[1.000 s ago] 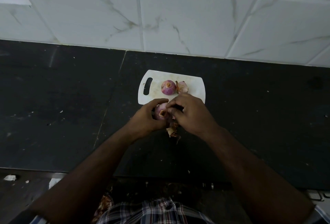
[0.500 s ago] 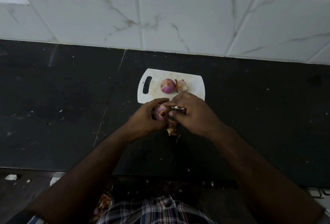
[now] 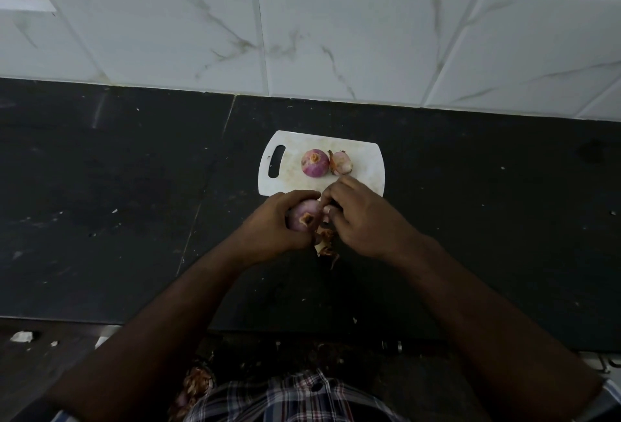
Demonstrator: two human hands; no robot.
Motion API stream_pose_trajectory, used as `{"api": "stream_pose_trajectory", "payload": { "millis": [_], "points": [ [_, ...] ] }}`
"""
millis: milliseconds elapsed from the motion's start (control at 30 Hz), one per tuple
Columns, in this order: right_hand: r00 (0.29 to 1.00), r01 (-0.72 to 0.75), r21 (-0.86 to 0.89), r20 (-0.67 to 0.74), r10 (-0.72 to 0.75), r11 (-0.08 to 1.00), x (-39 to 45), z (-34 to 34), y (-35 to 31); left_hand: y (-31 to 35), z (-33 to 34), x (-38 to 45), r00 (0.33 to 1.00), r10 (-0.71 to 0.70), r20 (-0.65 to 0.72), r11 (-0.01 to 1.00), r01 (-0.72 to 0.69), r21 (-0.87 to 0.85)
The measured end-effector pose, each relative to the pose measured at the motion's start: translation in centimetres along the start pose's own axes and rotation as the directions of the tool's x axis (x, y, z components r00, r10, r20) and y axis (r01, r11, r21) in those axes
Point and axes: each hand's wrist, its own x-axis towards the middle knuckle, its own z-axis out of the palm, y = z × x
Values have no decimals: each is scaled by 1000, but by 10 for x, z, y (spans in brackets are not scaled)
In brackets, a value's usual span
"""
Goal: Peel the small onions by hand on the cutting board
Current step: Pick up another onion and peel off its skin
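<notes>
My left hand (image 3: 274,225) grips a small purple onion (image 3: 303,218) just in front of the white cutting board (image 3: 364,159), its root end facing me. My right hand (image 3: 361,216) sits right beside it, fingertips curled and pinching at the onion's skin on its right side. On the board lie a whole purple onion (image 3: 315,162) and, touching its right side, a smaller pale one with loose skin (image 3: 341,162). Brown peel scraps (image 3: 326,243) hang and lie below the held onion, between my hands.
The board lies on a black stone counter (image 3: 117,186) backed by a white marbled tile wall (image 3: 336,24). Small crumbs dot the counter. More peelings (image 3: 196,384) lie low by my checked shirt, below the counter's front edge.
The held onion has turned a little in my left hand, and my right fingers have shifted slightly along its skin. The onions on the board have not moved.
</notes>
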Motion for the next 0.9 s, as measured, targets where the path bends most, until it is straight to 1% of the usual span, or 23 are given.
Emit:
{"api": "stream_pose_trajectory", "payload": {
  "millis": [67,200,333,467,500,533,600,633,700,767,833,900],
  "points": [
    [997,-58,32,-54,59,998,-1,-1,8,-2,-2,-2,1000,-31,0,999,31,-25],
    [979,-155,32,-125,158,987,-1,-3,23,-4,-1,-4,999,-38,21,994,40,-103],
    [958,-259,5,-127,258,966,-1,-1,30,-1,2,-7,997,-50,60,977,62,-206],
    [937,-322,-19,-151,315,947,-6,-4,31,-3,-1,-7,993,-72,98,950,98,-297],
    [933,-339,-26,-134,333,940,-6,-5,33,-5,-1,-7,992,-81,98,947,107,-303],
    [934,-351,-48,-88,346,935,-7,-5,35,-7,-2,-7,991,-94,91,947,117,-299],
    [938,-342,-75,37,346,937,-8,-4,40,-11,-3,-6,990,-119,71,949,135,-285],
    [941,-329,-39,65,331,943,-8,-5,41,-13,-4,-5,989,-134,65,950,147,-275],
    [946,-324,151,44,321,934,-6,-8,38,-16,-5,-4,983,-168,70,945,181,-273],
    [950,-306,327,42,310,894,-3,-10,30,-17,-4,-3,978,-190,91,913,210,-349],
    [953,-301,397,138,268,867,1,-9,19,-18,-3,-2,971,-210,112,851,238,-468],
    [942,-332,480,217,257,812,3,-4,13,-16,-1,-2,967,-230,114,782,253,-569]
  ]
}}
